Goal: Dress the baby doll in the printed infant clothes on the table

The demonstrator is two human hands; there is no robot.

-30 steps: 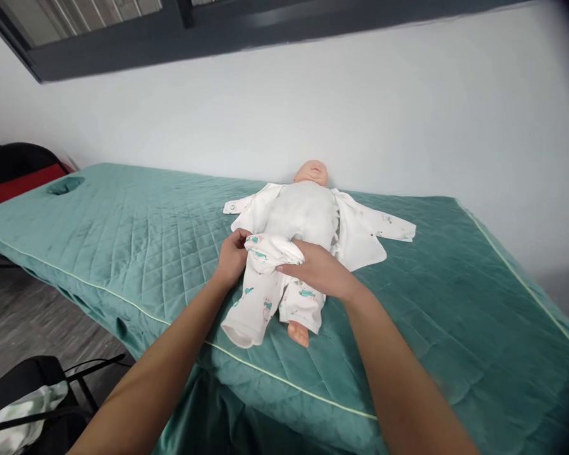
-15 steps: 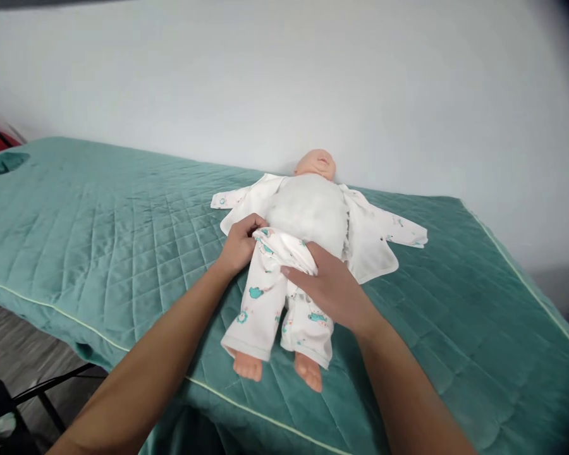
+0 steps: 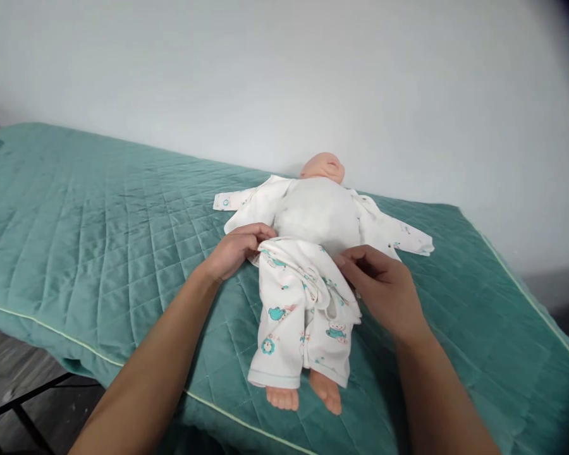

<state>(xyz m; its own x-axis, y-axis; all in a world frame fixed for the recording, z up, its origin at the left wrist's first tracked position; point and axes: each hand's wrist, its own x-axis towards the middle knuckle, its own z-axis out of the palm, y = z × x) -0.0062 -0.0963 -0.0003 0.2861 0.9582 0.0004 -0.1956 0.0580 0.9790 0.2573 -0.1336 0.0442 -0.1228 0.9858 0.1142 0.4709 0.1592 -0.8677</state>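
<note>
A baby doll (image 3: 320,208) lies on its back, head toward the wall and feet toward me. Its white printed jacket (image 3: 253,212) is spread open, baring the white cloth torso. White printed pants (image 3: 279,316) cover the legs and bunch up around the hips, with both bare feet showing below the cuffs. My left hand (image 3: 239,248) pinches the waistband at the hip on the left. On the opposite hip, my right hand (image 3: 382,281) has thumb and fingertips closed on the waistband edge.
A green quilted cover (image 3: 123,253) with pale piping drapes the bed under the doll. Behind it rises a plain wall (image 3: 265,76). At lower left, a black metal frame (image 3: 28,398) stands on the dark floor.
My right hand has shifted from the front of the pants to the waistband's right side. The pants' waist is spread wider over the hips. The left hand stays at its hip.
</note>
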